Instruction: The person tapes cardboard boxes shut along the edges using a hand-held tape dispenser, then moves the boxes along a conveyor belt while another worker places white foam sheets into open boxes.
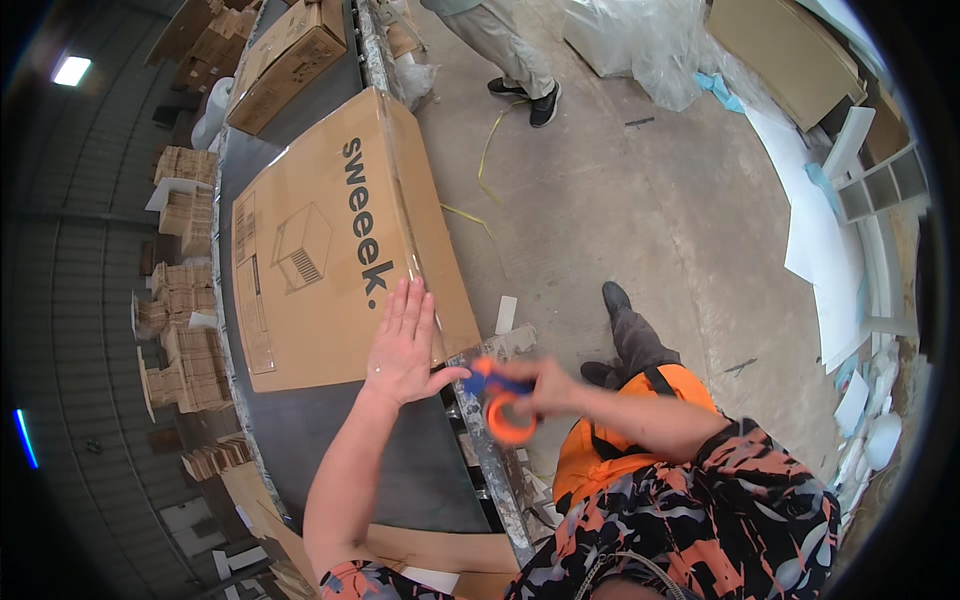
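A large printed cardboard box [315, 247] lies on the dark conveyor belt [367, 465], with glossy clear tape along its right upper edge. Flat on the box's near right corner rests my left hand [403, 349], its fingers straight and nothing held in it. My right hand [551, 390] grips a blue and orange tape dispenser [510, 409], blurred by motion, beside that corner and over the conveyor's side rail. The dispenser's front end is close to my left thumb; whether tape joins it to the box cannot be made out.
Farther up the belt sits another cardboard box [289, 64]. A person in light trousers [499, 37] stands on the floor beyond. Yellow strapping [480, 217] lies near the conveyor. Stacked cardboard [187, 330] lines the left; plastic wrap [645, 52] and white sheets [817, 255] lie right.
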### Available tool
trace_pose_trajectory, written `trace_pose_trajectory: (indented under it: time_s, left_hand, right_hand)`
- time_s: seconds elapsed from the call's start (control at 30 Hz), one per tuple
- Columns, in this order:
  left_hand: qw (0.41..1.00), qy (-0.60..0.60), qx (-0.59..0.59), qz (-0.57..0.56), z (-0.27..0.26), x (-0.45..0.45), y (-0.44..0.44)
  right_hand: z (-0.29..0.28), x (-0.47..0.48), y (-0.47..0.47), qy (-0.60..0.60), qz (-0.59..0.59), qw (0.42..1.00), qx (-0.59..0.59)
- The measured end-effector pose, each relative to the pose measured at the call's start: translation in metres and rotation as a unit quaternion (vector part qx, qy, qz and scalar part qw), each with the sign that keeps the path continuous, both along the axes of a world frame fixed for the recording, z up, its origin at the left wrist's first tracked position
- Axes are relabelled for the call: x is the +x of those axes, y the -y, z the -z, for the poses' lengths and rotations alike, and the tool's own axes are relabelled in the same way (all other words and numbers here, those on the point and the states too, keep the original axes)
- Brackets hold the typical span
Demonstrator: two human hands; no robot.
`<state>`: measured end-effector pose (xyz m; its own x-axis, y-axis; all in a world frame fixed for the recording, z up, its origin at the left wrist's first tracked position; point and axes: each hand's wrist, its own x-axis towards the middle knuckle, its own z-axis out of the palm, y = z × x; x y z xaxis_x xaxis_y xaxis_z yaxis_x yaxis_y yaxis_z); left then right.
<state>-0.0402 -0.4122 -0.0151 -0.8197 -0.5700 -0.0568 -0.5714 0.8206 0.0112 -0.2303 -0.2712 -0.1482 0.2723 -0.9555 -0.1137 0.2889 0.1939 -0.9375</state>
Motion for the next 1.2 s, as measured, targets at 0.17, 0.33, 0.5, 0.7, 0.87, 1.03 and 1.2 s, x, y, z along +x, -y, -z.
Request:
trace_pose_trajectory:
  time_s: [0.17,0.33,0.5,0.7,0.87,1.03,1.2]
  left_hand:
    - [1.000,0.005,-0.011,0.011,0.009,-0.005,-0.002]
    - [1.000,-0.023,-0.017,0.005,0.013,-0.020,0.014]
    - [0.998,-0.031,-0.005,-0.057,0.001,0.018,0.006]
    - [0.997,-0.061,0.033,-0.023,0.008,-0.007,0.024]
    - [0.993,-0.121,0.005,0.010,0.019,0.001,0.015]
    - [0.994,-0.108,-0.004,-0.009,0.016,-0.011,0.027]
    - [0.997,-0.063,0.026,-0.039,0.000,-0.020,0.044]
  right_hand:
    - [-0.037,0.048,0.023,-0.293,0.024,0.956,-0.021]
    - [-0.024,0.081,0.038,-0.373,-0.050,0.910,-0.176]
    - [0.039,0.005,0.025,-0.063,-0.040,0.997,0.014]
    - [0.027,-0.065,0.142,0.049,0.090,0.990,0.093]
    - [0.041,-0.027,0.057,-0.019,-0.014,0.999,0.042]
    - [-0.014,0.044,0.046,-0.073,0.033,0.987,0.140]
    - [-0.008,0.095,0.102,-0.481,-0.166,0.829,-0.234]
